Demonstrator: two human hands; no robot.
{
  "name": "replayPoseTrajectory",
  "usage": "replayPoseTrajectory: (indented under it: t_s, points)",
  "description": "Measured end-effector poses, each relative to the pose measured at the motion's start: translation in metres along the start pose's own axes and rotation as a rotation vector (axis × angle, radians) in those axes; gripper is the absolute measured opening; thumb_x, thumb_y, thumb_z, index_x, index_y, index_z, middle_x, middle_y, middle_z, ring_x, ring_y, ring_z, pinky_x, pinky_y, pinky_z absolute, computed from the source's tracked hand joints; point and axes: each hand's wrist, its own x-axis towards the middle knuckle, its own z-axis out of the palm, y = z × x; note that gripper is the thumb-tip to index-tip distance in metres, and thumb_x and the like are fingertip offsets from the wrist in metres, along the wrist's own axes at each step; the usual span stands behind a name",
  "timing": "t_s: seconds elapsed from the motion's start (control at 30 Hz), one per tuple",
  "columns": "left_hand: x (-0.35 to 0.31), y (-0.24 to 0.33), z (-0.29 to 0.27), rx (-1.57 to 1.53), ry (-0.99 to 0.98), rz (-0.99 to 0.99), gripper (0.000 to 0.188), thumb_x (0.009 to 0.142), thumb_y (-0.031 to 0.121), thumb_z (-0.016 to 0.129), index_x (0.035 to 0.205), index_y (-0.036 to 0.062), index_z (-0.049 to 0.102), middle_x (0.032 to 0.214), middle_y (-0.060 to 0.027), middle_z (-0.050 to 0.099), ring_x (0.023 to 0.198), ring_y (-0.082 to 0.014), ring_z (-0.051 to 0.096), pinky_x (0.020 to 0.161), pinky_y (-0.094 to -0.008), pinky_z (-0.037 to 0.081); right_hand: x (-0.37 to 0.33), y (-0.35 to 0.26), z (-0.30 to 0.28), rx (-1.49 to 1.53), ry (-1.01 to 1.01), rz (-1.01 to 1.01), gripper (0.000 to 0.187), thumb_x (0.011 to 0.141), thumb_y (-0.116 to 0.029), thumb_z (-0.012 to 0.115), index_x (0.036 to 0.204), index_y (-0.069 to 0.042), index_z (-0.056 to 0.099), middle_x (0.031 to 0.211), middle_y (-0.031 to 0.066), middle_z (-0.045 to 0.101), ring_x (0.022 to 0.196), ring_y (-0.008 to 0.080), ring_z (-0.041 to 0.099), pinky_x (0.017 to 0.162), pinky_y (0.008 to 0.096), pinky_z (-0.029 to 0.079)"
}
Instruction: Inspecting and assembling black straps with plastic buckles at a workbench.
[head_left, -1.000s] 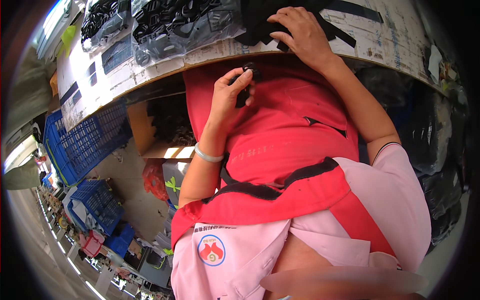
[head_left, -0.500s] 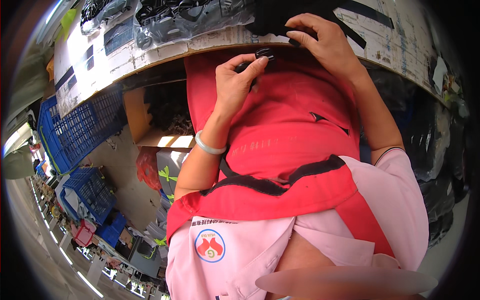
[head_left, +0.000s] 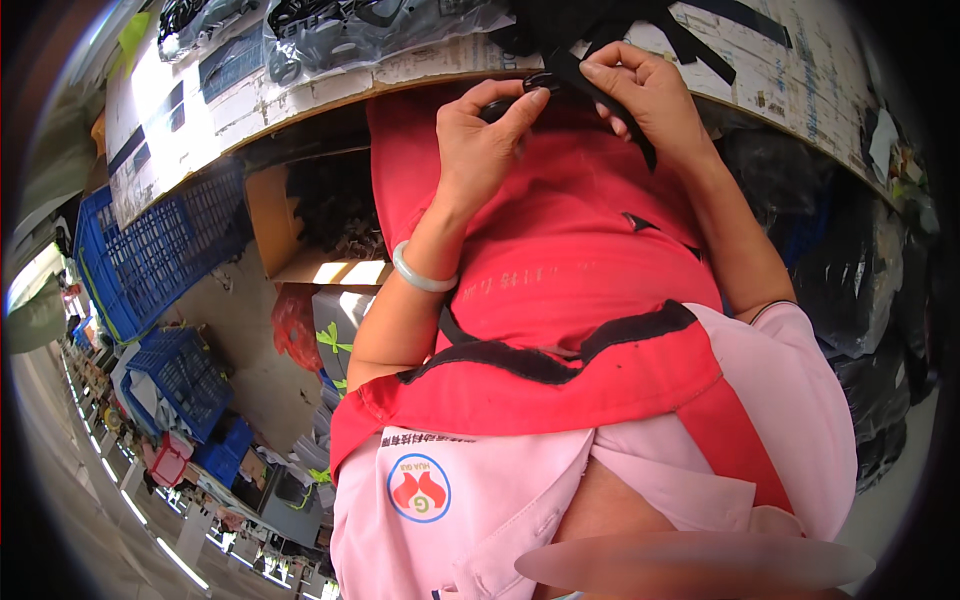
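My left hand (head_left: 478,148), with a pale bangle on its wrist, pinches a glossy black plastic piece (head_left: 541,81) that looks like a buckle; its exact kind is hard to make out. Close by on the right, my right hand (head_left: 660,108) has its thumb and fingers closed on a black webbing strap (head_left: 572,76). One end of this strap hangs below the fingers over the red apron (head_left: 560,220). The strap's other part runs up toward a heap of black fabric (head_left: 585,18) on the table. Strap and black piece nearly meet between the hands; whether they touch is unclear.
The table (head_left: 420,72) is covered in worn, printed board. Clear bags of black parts (head_left: 385,35) lie at its far left. Blue plastic crates (head_left: 150,255) and an open cardboard box (head_left: 270,225) stand below left. Dark plastic bags (head_left: 850,275) sit below right.
My right hand has drawn a black strap from the fabric toward me, and its end now hangs down. My left hand has moved slightly up and right with the black piece, closer to the strap.
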Motion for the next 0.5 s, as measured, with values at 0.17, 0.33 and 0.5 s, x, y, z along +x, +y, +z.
replayPoseTrajectory:
  t_s: [0.17,0.33,0.5]
  points:
    - [0.001,-0.008,-0.001,0.035,0.077,-0.004,0.015,0.084,0.011,0.074,0.089,-0.0011,0.069,0.065,0.0027,0.059,0.050,-0.0025,0.048,0.045,-0.0184,0.037,-0.006,0.004,0.007,0.224,-0.139,0.134,0.018,0.092,-0.024,0.063,0.088,-0.007,0.058,0.063,0.0000,0.058,0.046,0.0035,0.051,0.042,0.0164,0.040]
    - [0.006,-0.020,-0.003,0.364,0.127,0.500,0.013,0.078,0.002,0.074,0.089,-0.0014,0.067,0.074,-0.0037,0.060,0.063,-0.0112,0.057,0.056,-0.0234,0.045,-0.009,0.018,0.023,0.409,-0.122,0.145,0.017,0.093,-0.022,0.062,0.090,-0.006,0.058,0.065,0.0013,0.059,0.048,0.0046,0.053,0.043,0.0176,0.042]
    - [0.000,-0.017,-0.003,0.509,0.141,0.647,0.014,0.077,0.000,0.074,0.089,-0.0017,0.066,0.076,-0.0072,0.060,0.064,-0.0132,0.057,0.058,-0.0240,0.046,-0.006,0.021,0.039,0.561,-0.073,0.009,0.022,0.094,-0.019,0.061,0.107,-0.002,0.055,0.075,0.0050,0.062,0.055,0.0074,0.058,0.049,0.0208,0.048]
